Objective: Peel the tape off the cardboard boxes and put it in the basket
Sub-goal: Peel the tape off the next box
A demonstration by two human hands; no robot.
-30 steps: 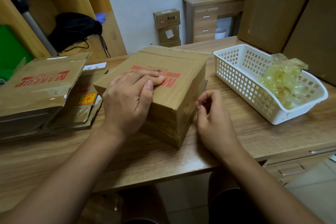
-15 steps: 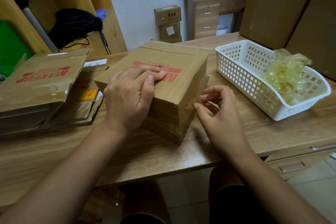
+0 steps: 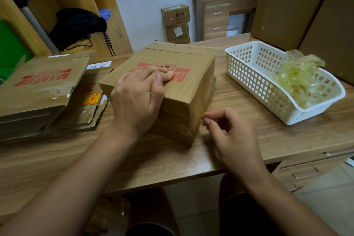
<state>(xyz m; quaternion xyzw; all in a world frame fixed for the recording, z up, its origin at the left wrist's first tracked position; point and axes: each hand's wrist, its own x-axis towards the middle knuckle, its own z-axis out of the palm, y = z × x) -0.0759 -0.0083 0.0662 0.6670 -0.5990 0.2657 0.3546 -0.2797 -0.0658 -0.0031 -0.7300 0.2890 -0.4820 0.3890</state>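
- The left hand (image 3: 137,99) lies flat on top of the cardboard box (image 3: 191,57), fingers straight and pressing on the red print, gripping nothing
- The box sits mid-desk (image 3: 239,101), just beside the flattened boxes (image 3: 42,82) on its left
- The right hand (image 3: 233,138) is curled at the box's near right edge, thumb and forefinger tips close together; whether they pinch any tape I cannot tell
- The crumpled tape wad (image 3: 298,80) lies in the right end of the white basket (image 3: 249,74), right of the box

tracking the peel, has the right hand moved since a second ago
Yes, the right hand has dropped lower against the right side of the box.
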